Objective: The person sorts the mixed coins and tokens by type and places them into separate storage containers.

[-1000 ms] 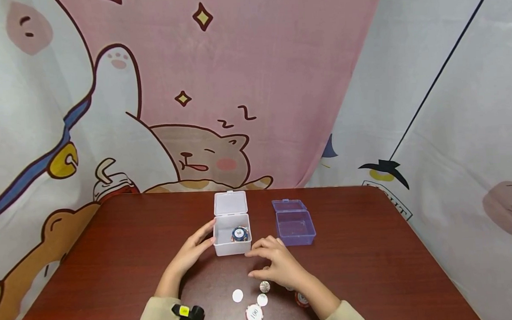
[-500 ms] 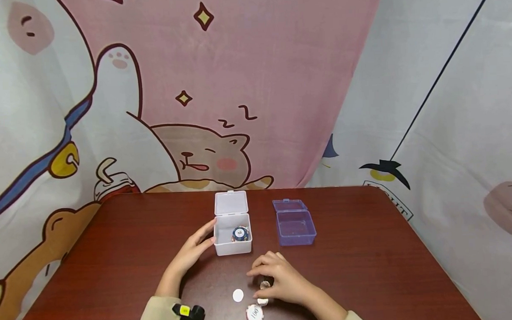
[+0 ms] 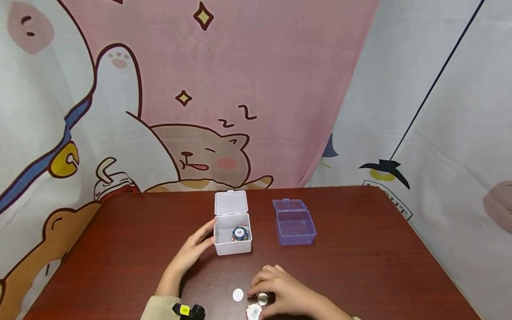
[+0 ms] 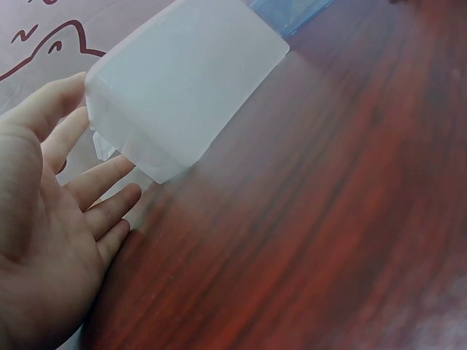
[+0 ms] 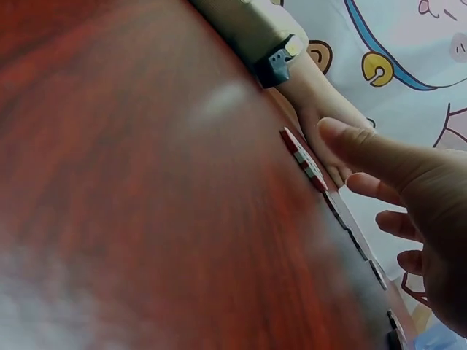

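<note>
My left hand [image 3: 191, 254] touches the left side of a white plastic box [image 3: 232, 248], whose lid stands open behind it. In the left wrist view, its straight, spread fingers lie along the box's end. Inside the box is a blue poker chip [image 3: 240, 233] on top of other chips. Near the front of the table, my right hand [image 3: 283, 293] hovers with thumb and fingers apart around a small silvery coin [image 3: 262, 299]. Its thumb overlaps the edge of a red-and-white poker chip marked 100 [image 3: 254, 314]. The right wrist view shows nothing held between the fingers.
A small white disc [image 3: 237, 295] lies left of the right hand. An open, see-through purple box [image 3: 296, 240] stands right of the white one. Thin flat pieces [image 5: 357, 244] lie in a row in the right wrist view. A patterned cloth [image 3: 304, 83] hangs behind the table.
My right hand has moved from near the white box toward the table's front, over the coin and the chip marked 100. My left hand has stayed at the white box.
</note>
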Demonstrator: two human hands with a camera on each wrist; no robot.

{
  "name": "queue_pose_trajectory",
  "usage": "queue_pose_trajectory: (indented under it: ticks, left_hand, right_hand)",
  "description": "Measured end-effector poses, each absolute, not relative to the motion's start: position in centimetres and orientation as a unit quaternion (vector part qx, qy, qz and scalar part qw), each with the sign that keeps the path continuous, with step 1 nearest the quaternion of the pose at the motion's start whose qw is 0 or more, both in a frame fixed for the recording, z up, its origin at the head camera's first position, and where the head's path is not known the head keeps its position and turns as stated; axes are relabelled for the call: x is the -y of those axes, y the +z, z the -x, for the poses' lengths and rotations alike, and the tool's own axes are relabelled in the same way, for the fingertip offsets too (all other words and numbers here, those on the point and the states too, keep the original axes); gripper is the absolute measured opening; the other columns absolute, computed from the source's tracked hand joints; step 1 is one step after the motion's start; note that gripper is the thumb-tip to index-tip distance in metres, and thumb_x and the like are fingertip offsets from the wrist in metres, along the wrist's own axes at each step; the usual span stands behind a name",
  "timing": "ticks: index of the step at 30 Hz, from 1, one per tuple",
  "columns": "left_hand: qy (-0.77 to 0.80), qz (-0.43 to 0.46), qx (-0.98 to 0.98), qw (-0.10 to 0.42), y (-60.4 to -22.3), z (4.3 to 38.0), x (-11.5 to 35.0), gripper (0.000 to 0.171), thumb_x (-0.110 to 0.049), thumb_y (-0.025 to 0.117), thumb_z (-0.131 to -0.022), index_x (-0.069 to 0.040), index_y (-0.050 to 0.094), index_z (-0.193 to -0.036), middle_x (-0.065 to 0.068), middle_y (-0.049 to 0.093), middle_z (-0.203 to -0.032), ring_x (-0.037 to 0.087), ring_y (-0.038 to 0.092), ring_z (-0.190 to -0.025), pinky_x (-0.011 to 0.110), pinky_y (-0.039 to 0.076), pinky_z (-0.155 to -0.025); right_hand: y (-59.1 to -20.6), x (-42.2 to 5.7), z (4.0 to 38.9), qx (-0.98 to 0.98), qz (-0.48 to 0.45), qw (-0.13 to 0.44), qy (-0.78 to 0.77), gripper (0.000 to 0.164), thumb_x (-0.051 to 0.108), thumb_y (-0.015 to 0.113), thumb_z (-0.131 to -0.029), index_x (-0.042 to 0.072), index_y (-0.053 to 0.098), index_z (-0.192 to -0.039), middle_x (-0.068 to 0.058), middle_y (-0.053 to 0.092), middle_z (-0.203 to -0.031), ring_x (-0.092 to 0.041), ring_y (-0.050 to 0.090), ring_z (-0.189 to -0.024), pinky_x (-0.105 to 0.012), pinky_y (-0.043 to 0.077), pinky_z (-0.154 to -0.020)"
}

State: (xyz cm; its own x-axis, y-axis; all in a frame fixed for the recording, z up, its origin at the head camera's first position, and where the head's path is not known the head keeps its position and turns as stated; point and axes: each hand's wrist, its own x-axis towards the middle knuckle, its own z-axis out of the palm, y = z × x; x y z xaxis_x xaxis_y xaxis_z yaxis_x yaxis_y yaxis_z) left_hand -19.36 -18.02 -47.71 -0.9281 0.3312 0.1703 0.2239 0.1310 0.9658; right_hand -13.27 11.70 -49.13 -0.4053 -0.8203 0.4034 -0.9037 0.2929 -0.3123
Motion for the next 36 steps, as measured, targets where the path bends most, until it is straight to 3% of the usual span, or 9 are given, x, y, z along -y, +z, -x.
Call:
queue_pose_trajectory:
  ticks: [9, 15, 22, 36]
  left_hand:
    - [0.634, -0.185, -0.75, 0.042, -47.6, 19.3, 17.8, 0.054, -0.002, 0.055, -0.095, 0.003, 0.035, -0.145, 0.026, 0.035, -0.146, 0.038, 0.028, -0.135, 0.059, 0.024, -0.105]
    - [0.631, -0.18, -0.754, 0.042, -47.7, 19.3, 17.8, 0.053, -0.002, 0.055, -0.095, 0.003, 0.036, -0.145, 0.026, 0.035, -0.146, 0.038, 0.029, -0.135, 0.058, 0.024, -0.105]
    - [0.626, -0.176, -0.758, 0.042, -47.8, 19.3, 17.9, 0.054, -0.003, 0.055, -0.095, 0.003, 0.036, -0.145, 0.026, 0.036, -0.146, 0.038, 0.029, -0.135, 0.057, 0.024, -0.105]
    - [0.629, -0.195, -0.752, 0.03, -47.6, 19.3, 17.9, 0.053, -0.001, 0.055, -0.095, 0.007, 0.035, -0.144, 0.029, 0.036, -0.144, 0.039, 0.03, -0.134, 0.06, 0.023, -0.104]
  right_hand:
    - [-49.7, -11.9, 12.7, 0.806, -0.538, 0.056, 0.24, 0.049, 0.047, 0.082, -0.067, 0.023, 0.072, -0.109, 0.018, 0.059, -0.107, 0.001, 0.048, -0.106, -0.028, 0.035, -0.091]
    - [-49.9, -12.0, 12.5, 0.807, -0.535, 0.052, 0.243, 0.047, 0.045, 0.082, -0.067, 0.023, 0.073, -0.108, 0.018, 0.059, -0.107, 0.001, 0.048, -0.105, -0.023, 0.034, -0.088]
    - [-50.1, -12.0, 12.4, 0.805, -0.535, 0.044, 0.254, 0.043, 0.046, 0.077, -0.074, 0.025, 0.072, -0.11, 0.019, 0.058, -0.109, 0.0, 0.047, -0.107, -0.03, 0.034, -0.097]
    - [-50.1, -11.6, 12.0, 0.782, -0.564, 0.075, 0.256, 0.033, 0.036, 0.081, -0.075, 0.026, 0.073, -0.105, 0.018, 0.057, -0.101, 0.001, 0.046, -0.1, -0.021, 0.034, -0.09]
